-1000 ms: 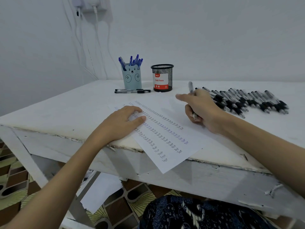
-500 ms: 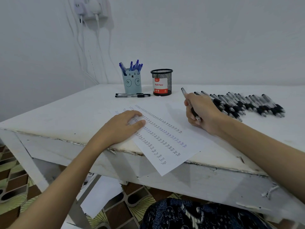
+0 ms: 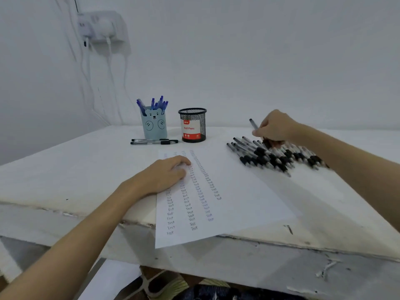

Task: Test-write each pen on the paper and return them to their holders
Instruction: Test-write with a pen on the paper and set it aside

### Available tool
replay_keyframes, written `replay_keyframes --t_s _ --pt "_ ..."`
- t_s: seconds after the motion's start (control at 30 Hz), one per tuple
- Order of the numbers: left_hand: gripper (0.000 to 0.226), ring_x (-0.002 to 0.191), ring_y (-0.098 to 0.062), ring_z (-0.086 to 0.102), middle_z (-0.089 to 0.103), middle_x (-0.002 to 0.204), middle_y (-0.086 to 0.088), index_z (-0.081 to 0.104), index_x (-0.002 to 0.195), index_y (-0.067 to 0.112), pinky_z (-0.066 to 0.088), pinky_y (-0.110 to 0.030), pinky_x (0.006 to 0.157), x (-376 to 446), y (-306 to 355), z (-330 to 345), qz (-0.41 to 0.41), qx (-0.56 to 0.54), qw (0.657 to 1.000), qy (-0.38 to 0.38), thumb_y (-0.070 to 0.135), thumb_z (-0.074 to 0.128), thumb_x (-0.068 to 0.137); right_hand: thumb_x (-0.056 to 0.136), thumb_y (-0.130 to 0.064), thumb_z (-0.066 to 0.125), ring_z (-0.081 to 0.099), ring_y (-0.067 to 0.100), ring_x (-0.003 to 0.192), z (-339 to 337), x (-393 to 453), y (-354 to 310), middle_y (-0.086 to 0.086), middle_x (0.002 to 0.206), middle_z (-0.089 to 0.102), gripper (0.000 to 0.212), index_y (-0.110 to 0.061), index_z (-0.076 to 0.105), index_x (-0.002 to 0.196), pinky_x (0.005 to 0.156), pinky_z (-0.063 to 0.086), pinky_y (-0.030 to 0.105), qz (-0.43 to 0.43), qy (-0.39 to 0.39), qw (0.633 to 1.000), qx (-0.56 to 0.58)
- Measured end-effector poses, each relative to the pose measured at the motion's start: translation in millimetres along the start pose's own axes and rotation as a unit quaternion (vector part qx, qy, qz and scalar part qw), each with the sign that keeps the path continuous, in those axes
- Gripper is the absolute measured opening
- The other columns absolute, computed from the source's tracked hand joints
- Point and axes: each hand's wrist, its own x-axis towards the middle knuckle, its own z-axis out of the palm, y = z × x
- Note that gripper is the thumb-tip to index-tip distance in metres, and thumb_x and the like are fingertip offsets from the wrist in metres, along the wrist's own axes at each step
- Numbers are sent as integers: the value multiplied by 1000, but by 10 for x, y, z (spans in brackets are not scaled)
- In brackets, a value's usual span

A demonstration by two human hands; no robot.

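Observation:
A white sheet of paper (image 3: 233,204) with columns of small test words lies on the white table and overhangs its front edge. My left hand (image 3: 164,176) rests flat on the sheet's upper left part. My right hand (image 3: 276,126) grips a black pen (image 3: 253,124), its tip down over the far end of a row of several black pens (image 3: 275,155) lying to the right of the paper. A light blue bear holder (image 3: 154,124) with several blue pens stands at the back. Beside it is a black mesh holder (image 3: 193,125) with a red label.
Two black pens (image 3: 154,141) lie in front of the blue holder. A wall socket with plugs and hanging cables (image 3: 101,27) is on the wall at the back left. The table's front edge (image 3: 65,211) is chipped. A patterned floor shows below.
My right hand has moved with its pen off the paper and to the right, to the far end of the row of black pens. My left hand stays on the sheet.

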Motion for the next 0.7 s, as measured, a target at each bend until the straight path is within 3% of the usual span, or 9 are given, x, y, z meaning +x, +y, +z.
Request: replay_keyframes --t_s 0.13,0.2,0.27,0.37,0.43,0.53,0.7 --pt "32 104 -16 56 53 130 5 46 127 39 35 -11 79 38 -74 72 17 -9 1000 16 28 38 99 90 -17 59 39 8 25 24 97 170 6 43 50 27 3 64 72 41 40 19 3 -16 998 -63" --pt "31 107 -15 55 52 130 8 46 126 40 33 -9 81 44 -102 78 20 -13 1000 20 28 38 98 88 -17 60 40 8 24 73 121 227 8 43 54 30 10 68 77 47 45 21 1 -33 997 -71" --pt "31 105 -12 53 49 129 11 46 125 41 32 -8 81 54 -108 80 25 -16 999 23 28 38 98 87 -18 60 39 8 22 111 163 267 3 35 51 31 6 66 69 55 47 24 -8 -33 996 -85" --pt "32 109 -5 45 46 133 13 47 127 39 28 -2 79 60 -96 76 37 -22 999 23 26 39 99 85 -15 59 39 16 34 125 221 277 2 36 44 28 -4 53 60 53 39 24 -4 0 996 -92" --pt "33 112 -5 42 45 135 12 46 129 37 32 -9 80 59 -88 56 40 -29 999 22 25 39 99 82 -12 59 39 20 48 128 247 245 6 47 43 26 -1 53 59 56 34 25 -2 35 996 -82" --pt "33 116 -7 42 44 136 12 45 131 36 30 -22 89 50 -109 -27 36 -32 999 26 28 38 99 82 -11 57 44 20 59 165 294 93 17 60 52 26 13 62 89 61 37 28 -27 55 997 -41" --pt "31 114 0 38 41 128 22 47 128 36 25 -19 91 101 -322 -255 16 -12 999 50 33 37 100 85 -15 54 49 17 43 343 341 -524 3 48 53 21 0 68 90 51 41 21 -116 13 993 -30"
